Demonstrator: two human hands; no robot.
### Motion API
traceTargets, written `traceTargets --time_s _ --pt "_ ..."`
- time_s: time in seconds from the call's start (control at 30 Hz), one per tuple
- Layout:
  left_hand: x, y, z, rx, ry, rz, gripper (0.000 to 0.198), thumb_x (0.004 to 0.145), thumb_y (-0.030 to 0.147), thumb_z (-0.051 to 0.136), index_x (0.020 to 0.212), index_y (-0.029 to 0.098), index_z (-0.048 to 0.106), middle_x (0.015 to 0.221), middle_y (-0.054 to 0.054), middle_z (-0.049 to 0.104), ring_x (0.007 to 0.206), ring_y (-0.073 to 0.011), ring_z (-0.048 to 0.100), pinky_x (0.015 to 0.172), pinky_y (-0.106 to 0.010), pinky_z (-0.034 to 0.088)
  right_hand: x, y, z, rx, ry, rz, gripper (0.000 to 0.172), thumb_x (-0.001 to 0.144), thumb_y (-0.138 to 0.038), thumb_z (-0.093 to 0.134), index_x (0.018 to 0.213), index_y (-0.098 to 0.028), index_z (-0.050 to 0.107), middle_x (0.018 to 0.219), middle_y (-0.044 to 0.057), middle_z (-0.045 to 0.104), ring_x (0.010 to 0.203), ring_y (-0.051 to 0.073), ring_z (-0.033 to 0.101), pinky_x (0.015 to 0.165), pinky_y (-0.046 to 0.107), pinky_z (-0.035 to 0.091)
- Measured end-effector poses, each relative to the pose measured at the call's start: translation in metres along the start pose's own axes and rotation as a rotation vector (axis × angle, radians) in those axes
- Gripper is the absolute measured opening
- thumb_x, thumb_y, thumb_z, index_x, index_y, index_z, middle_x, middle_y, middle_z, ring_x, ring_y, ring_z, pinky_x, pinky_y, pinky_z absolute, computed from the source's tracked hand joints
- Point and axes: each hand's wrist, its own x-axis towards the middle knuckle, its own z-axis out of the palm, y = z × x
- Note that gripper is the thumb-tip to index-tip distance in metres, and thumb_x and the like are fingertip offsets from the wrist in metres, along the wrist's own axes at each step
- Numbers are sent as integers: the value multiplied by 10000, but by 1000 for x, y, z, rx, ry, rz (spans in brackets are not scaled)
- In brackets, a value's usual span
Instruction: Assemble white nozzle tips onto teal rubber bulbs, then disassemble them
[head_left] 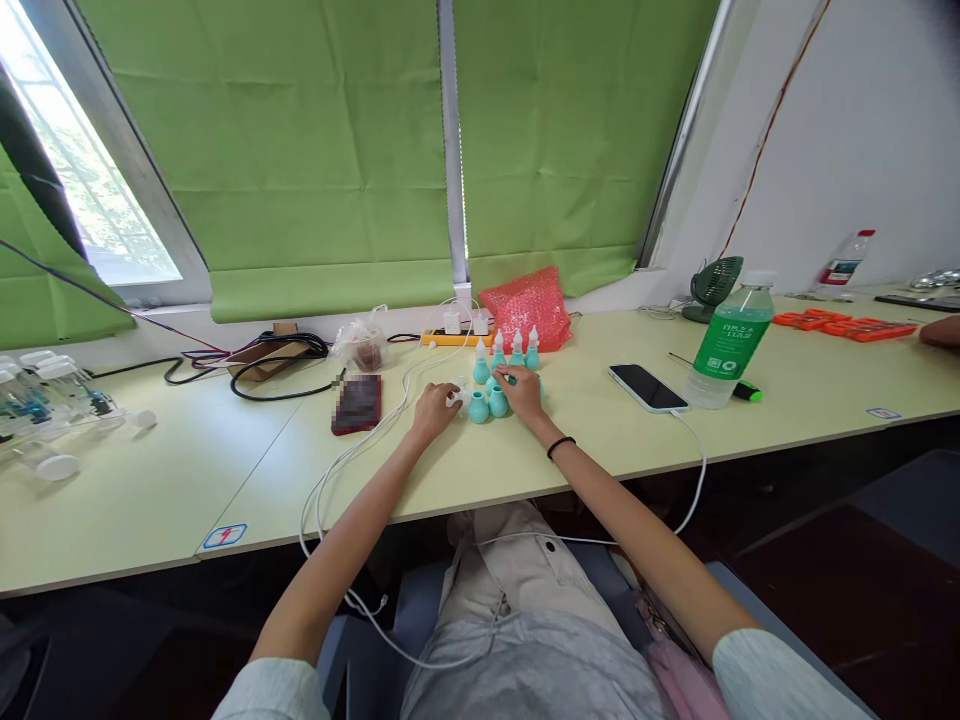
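My left hand (pixel 436 408) is closed on a clear plastic tip (pixel 459 398), just left of a cluster of small teal rubber bulbs. Two bulbs with open necks, a left one (pixel 478 407) and a right one (pixel 498 402), stand upright in front. My right hand (pixel 523 392) reaches over the cluster, its fingers pinched at a teal bulb (pixel 491 384) and partly hiding others. Behind it stands a row of several teal bulbs (pixel 481 370) fitted with clear pointed tips, like nasal aspirators.
Red bubble wrap (pixel 529 308) and an orange power strip (pixel 442 340) lie behind the bulbs. A white cable (pixel 360 447) runs past my left arm. Rightward are a phone (pixel 646 388), a water bottle (pixel 731 345) and a green fan (pixel 716 285). A dark red phone-like item (pixel 357 404) lies leftward.
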Motion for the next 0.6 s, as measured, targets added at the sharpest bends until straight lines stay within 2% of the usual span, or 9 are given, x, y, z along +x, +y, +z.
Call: traceTargets --time_s 0.33,0.6 --pt "0 0 1 5 17 -3 223 717 209 500 926 191 576 800 -30 603 830 -196 496 722 -288 392 2 -4 -5 8 -66 -22 132 706 -190 527 770 -197 642 883 35 656 853 181 583 788 347 438" --pt "0 5 -3 14 16 -23 219 722 229 485 908 185 592 760 -39 598 820 -203 500 721 -297 393 3 -1 -4 -3 -91 -32 135 729 -218 502 732 -178 631 859 44 644 814 169 580 744 314 449"
